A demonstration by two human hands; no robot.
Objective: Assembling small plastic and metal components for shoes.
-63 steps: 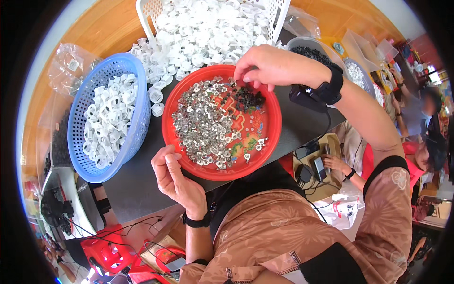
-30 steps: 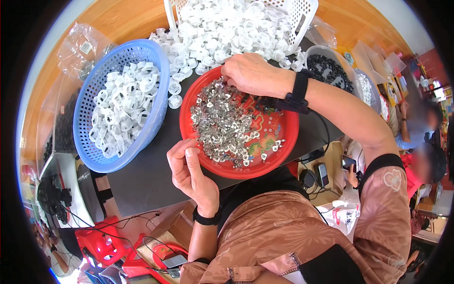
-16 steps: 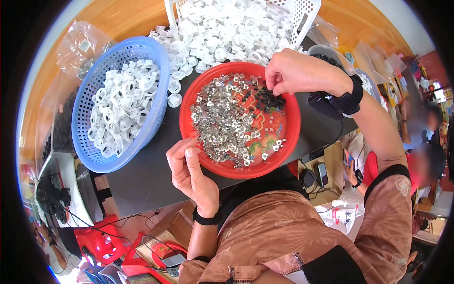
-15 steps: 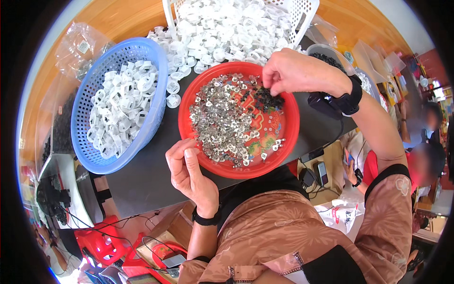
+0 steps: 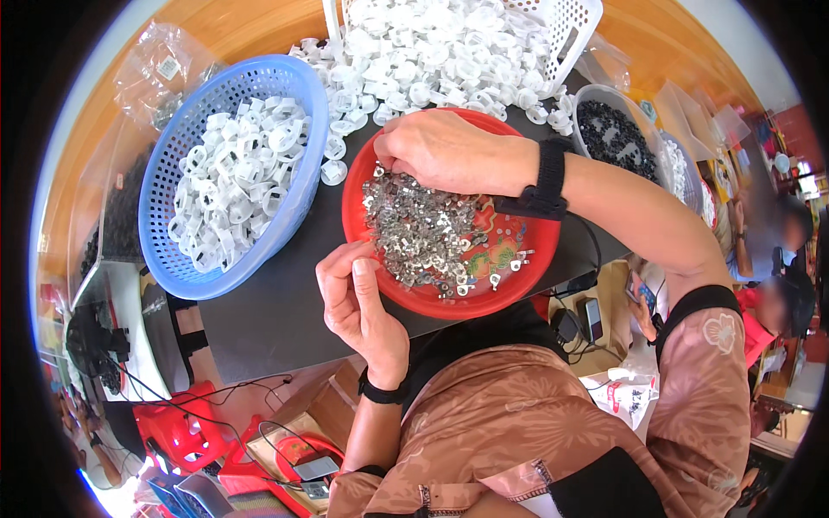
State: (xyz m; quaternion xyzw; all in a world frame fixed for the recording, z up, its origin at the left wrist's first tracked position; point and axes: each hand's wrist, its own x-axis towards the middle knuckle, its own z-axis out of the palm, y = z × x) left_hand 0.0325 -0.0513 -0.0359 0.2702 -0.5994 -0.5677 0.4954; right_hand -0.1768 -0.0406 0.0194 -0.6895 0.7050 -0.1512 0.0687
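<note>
A round red tray [image 5: 537, 259] holds a heap of small silvery metal clips [image 5: 423, 229]. Over its far side reaches my right hand [image 5: 453, 154], fingers curled down at the far left edge of the heap; whatever they hold is hidden. My left hand [image 5: 367, 306] stays by the tray's near-left rim, thumb and fingers closed together. I cannot make out what, if anything, is between them. The small black parts in the tray are covered by my right hand and wrist.
On the left stands a blue perforated basket [image 5: 319, 173] with white plastic pieces [image 5: 246, 173]. A white basket [image 5: 580, 34] at the back is surrounded by a spread of similar pieces [image 5: 449, 52]. A tub of black parts [image 5: 615, 134] sits at right. Other people [image 5: 768, 319] are farther right.
My right hand has moved left across the tray, from the black parts to the far left edge of the metal clips. My left hand keeps its place by the rim. The view has shifted slightly.
</note>
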